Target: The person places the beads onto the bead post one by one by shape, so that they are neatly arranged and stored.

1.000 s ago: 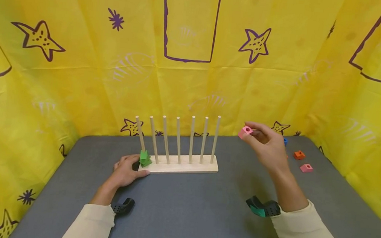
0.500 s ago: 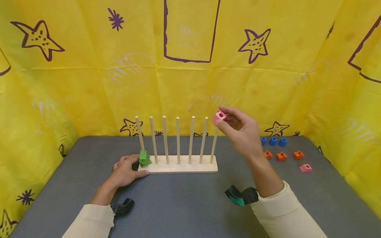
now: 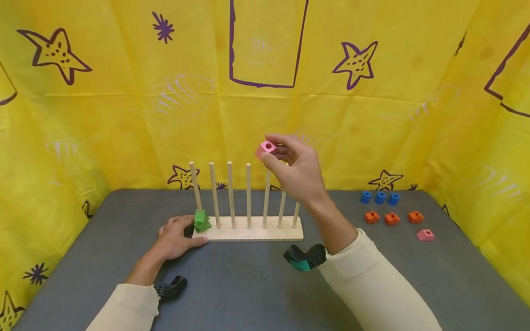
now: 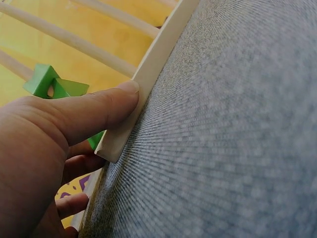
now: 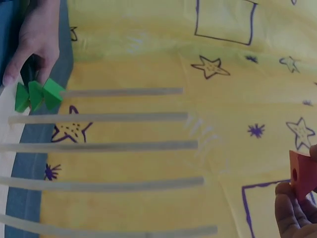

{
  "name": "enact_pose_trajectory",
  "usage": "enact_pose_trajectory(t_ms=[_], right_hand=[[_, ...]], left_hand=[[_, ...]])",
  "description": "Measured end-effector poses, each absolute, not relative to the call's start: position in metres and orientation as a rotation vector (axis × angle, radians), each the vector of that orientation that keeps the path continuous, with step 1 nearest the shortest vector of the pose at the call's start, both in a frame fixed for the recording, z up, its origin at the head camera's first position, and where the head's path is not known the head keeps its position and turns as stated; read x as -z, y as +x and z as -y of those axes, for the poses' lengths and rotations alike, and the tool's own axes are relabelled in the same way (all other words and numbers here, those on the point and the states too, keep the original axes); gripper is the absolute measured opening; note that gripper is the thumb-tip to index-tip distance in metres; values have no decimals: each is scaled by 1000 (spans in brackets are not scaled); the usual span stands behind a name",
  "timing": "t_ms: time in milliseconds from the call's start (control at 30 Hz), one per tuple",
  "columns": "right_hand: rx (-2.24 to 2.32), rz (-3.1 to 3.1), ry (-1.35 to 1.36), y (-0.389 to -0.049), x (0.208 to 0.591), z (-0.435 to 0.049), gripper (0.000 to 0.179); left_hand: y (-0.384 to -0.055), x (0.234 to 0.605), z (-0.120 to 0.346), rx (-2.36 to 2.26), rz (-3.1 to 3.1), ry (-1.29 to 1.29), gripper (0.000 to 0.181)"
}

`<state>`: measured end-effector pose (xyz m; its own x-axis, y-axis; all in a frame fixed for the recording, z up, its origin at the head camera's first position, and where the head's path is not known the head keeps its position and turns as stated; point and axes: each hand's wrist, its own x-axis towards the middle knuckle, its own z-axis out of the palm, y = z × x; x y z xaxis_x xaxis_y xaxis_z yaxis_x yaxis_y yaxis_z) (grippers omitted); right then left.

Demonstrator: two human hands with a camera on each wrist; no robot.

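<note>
My right hand (image 3: 302,174) pinches a pink block (image 3: 262,150) with a round hole, in the air above the pegs toward the right half of a wooden peg board (image 3: 251,234). In the right wrist view this pink block (image 5: 306,173) is at the right edge, apart from the peg tips. My left hand (image 3: 175,239) grips the board's left end. Its thumb lies along the front edge in the left wrist view, with other fingers round the end. Green blocks (image 3: 201,219) are stacked, turned at different angles, low on the leftmost peg. My right hand hides some peg tops.
On the grey table (image 3: 234,299) at the right lie several loose pieces: blue pieces (image 3: 380,197) in a row, orange pieces (image 3: 391,219) in front, and another pink block (image 3: 425,235). A yellow patterned cloth (image 3: 179,116) hangs close behind and at both sides.
My right hand has carried the pink block left and slightly up, from right of the board to above its pegs. My left hand has stayed on the board's end.
</note>
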<state>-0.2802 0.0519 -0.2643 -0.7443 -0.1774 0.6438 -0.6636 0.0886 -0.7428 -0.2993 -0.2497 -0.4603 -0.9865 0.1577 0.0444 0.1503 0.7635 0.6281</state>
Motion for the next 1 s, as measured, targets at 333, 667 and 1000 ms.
enact_pose_trajectory(t_ms=[333,667,1000], right_hand=[[-1639,2087,801,-300,268,-17,36],[-1532,2217,747,-315,282,4,35],[-1580,2293,696,-319,295,12,41]], left_hand=[[-300,461,251,-1042,-2930,267,73],[-301,463,253,-1051,-2930,272,74],[-301,463,253,-1044,-2944,262,73]])
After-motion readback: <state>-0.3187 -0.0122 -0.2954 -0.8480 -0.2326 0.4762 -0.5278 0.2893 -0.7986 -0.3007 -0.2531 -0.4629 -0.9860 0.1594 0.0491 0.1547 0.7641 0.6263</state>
